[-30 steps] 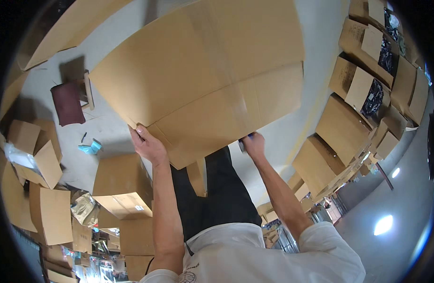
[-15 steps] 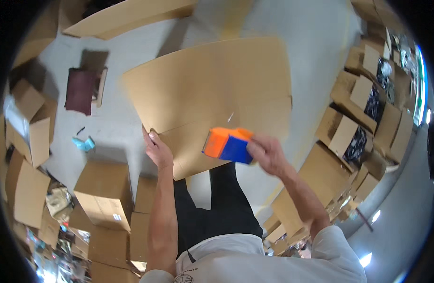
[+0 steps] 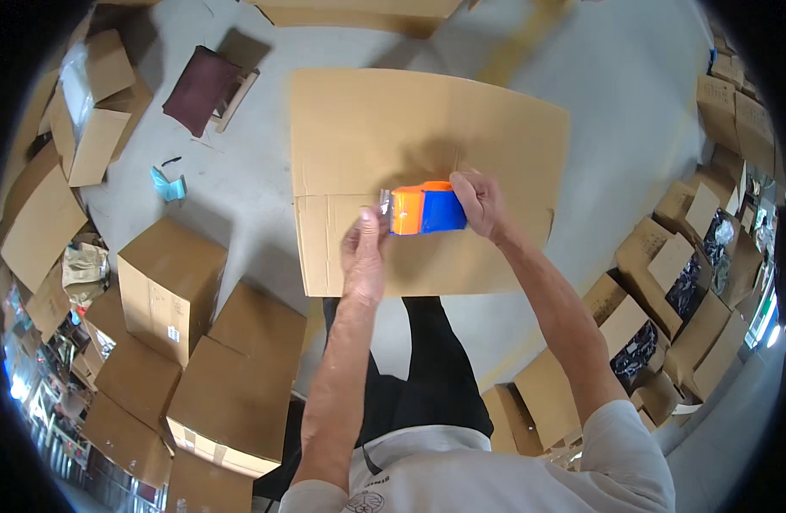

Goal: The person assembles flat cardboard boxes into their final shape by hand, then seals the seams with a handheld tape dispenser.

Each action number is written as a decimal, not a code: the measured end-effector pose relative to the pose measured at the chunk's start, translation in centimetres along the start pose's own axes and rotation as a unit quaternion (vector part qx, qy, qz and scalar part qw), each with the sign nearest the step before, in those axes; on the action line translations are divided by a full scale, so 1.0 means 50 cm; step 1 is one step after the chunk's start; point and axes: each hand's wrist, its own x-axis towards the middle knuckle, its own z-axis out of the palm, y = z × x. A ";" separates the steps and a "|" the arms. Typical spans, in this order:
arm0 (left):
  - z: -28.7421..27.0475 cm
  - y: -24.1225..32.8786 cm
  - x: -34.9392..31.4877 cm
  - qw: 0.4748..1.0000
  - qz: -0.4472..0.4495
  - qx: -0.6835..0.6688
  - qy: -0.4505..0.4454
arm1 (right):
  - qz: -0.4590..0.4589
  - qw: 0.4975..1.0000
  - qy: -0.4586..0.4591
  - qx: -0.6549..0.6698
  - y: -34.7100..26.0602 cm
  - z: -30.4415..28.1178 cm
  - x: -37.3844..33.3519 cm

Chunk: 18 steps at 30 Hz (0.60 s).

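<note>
My right hand [image 3: 485, 205] is closed round the blue end of an orange and blue tape dispenser [image 3: 423, 210], held over a large brown cardboard box [image 3: 367, 128]. At the dispenser's left end shows a shiny clear strip of tape [image 3: 385, 205]. My left hand [image 3: 364, 256] is closed at that strip, thumb up; its other fingers are partly hidden. The box, closed flat on the side facing me, lies in front of my legs, its near edge by my knees. A seam crosses the box below its middle.
At left stand several closed cartons [image 3: 230, 368] and open boxes [image 3: 98, 145]. A dark red stool [image 3: 202, 90] and a light blue crumpled item [image 3: 167, 184] are on the grey floor [image 3: 239, 179]. Open boxes with black plastic [image 3: 636, 350] line the right side.
My left hand has let go of the cardboard's left edge and come to the dispenser's left end. The dispenser has moved up slightly in my right hand. The view has turned, and the cardboard appears straighter.
</note>
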 end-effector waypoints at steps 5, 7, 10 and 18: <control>0.010 0.008 0.005 0.938 -0.149 -0.306 -0.069 | 0.008 1.000 -0.006 -0.015 -0.025 0.005 -0.002; 0.000 0.011 -0.005 0.963 -0.127 -0.236 -0.013 | 0.003 1.000 -0.015 -0.013 -0.056 0.010 0.005; -0.048 0.058 -0.004 0.989 -0.021 -0.091 0.116 | -0.031 0.970 -0.147 -0.193 -0.090 -0.008 0.028; -0.375 0.130 0.151 0.964 0.122 0.039 0.233 | -0.056 0.953 -0.103 -0.281 -0.115 0.056 0.051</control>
